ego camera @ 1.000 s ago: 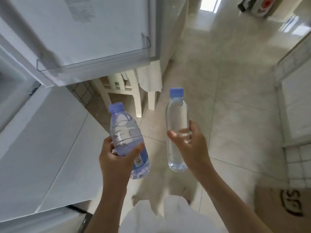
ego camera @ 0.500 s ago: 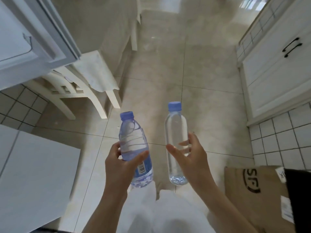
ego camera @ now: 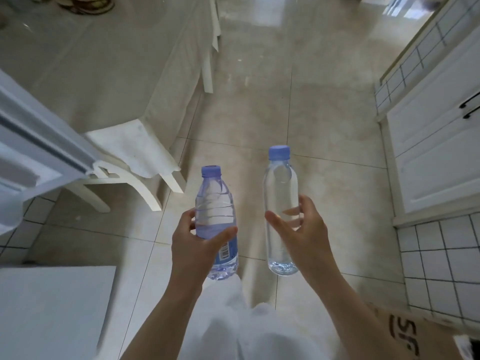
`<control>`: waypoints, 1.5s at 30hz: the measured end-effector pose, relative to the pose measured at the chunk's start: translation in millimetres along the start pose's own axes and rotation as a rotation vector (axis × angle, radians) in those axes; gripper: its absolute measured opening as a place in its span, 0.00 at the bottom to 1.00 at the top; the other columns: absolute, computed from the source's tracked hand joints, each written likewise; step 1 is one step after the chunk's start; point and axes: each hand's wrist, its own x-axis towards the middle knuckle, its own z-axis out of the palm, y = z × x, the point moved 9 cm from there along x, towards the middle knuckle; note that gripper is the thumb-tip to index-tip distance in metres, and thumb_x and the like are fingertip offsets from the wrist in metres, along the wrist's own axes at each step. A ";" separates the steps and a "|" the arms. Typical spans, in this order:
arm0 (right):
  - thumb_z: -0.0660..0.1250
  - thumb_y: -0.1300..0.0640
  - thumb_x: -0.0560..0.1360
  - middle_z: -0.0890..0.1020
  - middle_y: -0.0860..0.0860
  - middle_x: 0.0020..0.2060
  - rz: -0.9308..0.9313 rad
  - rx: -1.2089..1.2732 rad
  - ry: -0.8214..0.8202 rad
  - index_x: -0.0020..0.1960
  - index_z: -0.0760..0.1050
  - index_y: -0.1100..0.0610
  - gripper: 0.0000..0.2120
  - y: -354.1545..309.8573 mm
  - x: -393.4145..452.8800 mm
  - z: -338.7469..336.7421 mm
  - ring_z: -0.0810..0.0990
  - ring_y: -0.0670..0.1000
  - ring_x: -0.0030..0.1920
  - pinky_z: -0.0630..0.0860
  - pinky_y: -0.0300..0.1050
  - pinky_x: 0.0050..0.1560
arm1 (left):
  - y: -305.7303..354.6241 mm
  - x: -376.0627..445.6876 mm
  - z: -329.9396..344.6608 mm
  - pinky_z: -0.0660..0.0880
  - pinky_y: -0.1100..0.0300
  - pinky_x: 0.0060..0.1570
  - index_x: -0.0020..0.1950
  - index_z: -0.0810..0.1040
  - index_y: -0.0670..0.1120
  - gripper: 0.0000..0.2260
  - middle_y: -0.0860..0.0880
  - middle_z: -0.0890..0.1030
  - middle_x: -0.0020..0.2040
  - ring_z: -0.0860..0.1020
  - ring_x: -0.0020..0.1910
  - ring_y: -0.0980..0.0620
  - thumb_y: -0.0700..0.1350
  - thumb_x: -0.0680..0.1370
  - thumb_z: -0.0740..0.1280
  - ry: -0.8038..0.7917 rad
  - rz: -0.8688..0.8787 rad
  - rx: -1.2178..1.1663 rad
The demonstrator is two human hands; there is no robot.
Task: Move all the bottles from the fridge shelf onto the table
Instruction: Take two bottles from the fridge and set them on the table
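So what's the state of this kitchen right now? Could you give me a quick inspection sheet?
Surface: table under a pale cloth, upper left; no bottles seen on it.
Job's things: labelled bottle and clear bottle, both upright, blue-capped, held above the floor.
Clutter: cardboard box at lower right; something indistinct at the table's far edge.
Grippers: left hand grips the labelled bottle; right hand grips the clear one.
Cables: nothing seen.
Surroundings: tiled floor, white chair, white cabinets, open fridge door.
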 end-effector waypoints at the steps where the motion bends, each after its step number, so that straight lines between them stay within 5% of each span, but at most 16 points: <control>1: 0.72 0.46 0.70 0.78 0.51 0.52 -0.005 0.003 -0.007 0.64 0.69 0.54 0.27 -7.3 17.9 2.8 0.80 0.54 0.52 0.78 0.36 0.42 | 10.3 15.9 3.5 0.75 0.65 0.39 0.61 0.71 0.51 0.26 0.57 0.79 0.50 0.79 0.47 0.57 0.45 0.67 0.78 -0.006 0.001 0.002; 4: 0.72 0.46 0.70 0.78 0.50 0.51 -0.031 0.008 -0.017 0.65 0.69 0.54 0.27 -30.4 65.9 10.3 0.80 0.52 0.50 0.74 0.28 0.35 | 43.1 57.2 13.6 0.78 0.61 0.44 0.62 0.72 0.50 0.27 0.53 0.80 0.52 0.80 0.50 0.52 0.44 0.66 0.79 -0.008 0.019 -0.001; 12: 0.73 0.47 0.68 0.76 0.47 0.51 -0.070 0.015 -0.045 0.66 0.68 0.52 0.30 -77.8 172.1 24.1 0.79 0.52 0.51 0.77 0.37 0.45 | 106.8 153.9 38.9 0.78 0.67 0.38 0.58 0.72 0.51 0.24 0.55 0.80 0.48 0.80 0.45 0.57 0.43 0.66 0.79 0.040 0.049 -0.021; 19: 0.76 0.51 0.67 0.77 0.42 0.45 -0.147 -0.004 -0.159 0.60 0.70 0.49 0.25 -125.7 290.4 43.1 0.80 0.49 0.46 0.75 0.28 0.35 | 151.5 243.4 63.2 0.81 0.55 0.44 0.56 0.74 0.51 0.24 0.51 0.81 0.49 0.82 0.47 0.53 0.44 0.64 0.80 0.186 0.012 -0.087; 26: 0.78 0.51 0.65 0.77 0.40 0.45 -0.259 -0.040 -0.323 0.62 0.72 0.50 0.28 -190.7 402.3 73.2 0.77 0.38 0.43 0.71 0.26 0.38 | 202.3 316.4 72.6 0.76 0.64 0.40 0.51 0.73 0.55 0.22 0.55 0.80 0.48 0.80 0.46 0.59 0.45 0.64 0.80 0.365 -0.050 -0.157; 30: 0.79 0.52 0.64 0.75 0.36 0.44 -0.296 -0.067 -0.454 0.59 0.71 0.45 0.27 -223.5 445.0 117.8 0.76 0.34 0.41 0.68 0.22 0.40 | 213.7 348.8 47.2 0.78 0.59 0.41 0.55 0.76 0.49 0.23 0.52 0.83 0.46 0.82 0.45 0.53 0.46 0.63 0.80 0.500 -0.093 -0.170; 36: 0.80 0.55 0.62 0.76 0.35 0.45 -0.349 -0.094 -0.647 0.50 0.67 0.38 0.27 -273.6 480.4 204.7 0.74 0.28 0.43 0.69 0.22 0.39 | 218.5 394.8 -7.7 0.79 0.57 0.40 0.47 0.76 0.53 0.19 0.53 0.83 0.42 0.82 0.40 0.56 0.44 0.63 0.81 0.671 -0.127 -0.259; 41: 0.81 0.54 0.59 0.79 0.36 0.47 -0.465 -0.133 -0.666 0.53 0.68 0.34 0.32 -326.6 493.4 285.9 0.78 0.37 0.45 0.71 0.32 0.43 | 217.8 443.2 -70.0 0.81 0.51 0.44 0.51 0.77 0.51 0.22 0.52 0.84 0.45 0.84 0.42 0.52 0.44 0.62 0.82 0.742 -0.135 -0.300; 45: 0.82 0.53 0.57 0.79 0.40 0.48 -0.521 -0.172 -0.726 0.60 0.72 0.41 0.35 -363.1 496.7 351.8 0.80 0.42 0.46 0.73 0.36 0.44 | 221.0 478.7 -117.6 0.82 0.49 0.44 0.54 0.76 0.52 0.28 0.53 0.85 0.45 0.84 0.41 0.53 0.50 0.58 0.82 0.776 -0.137 -0.314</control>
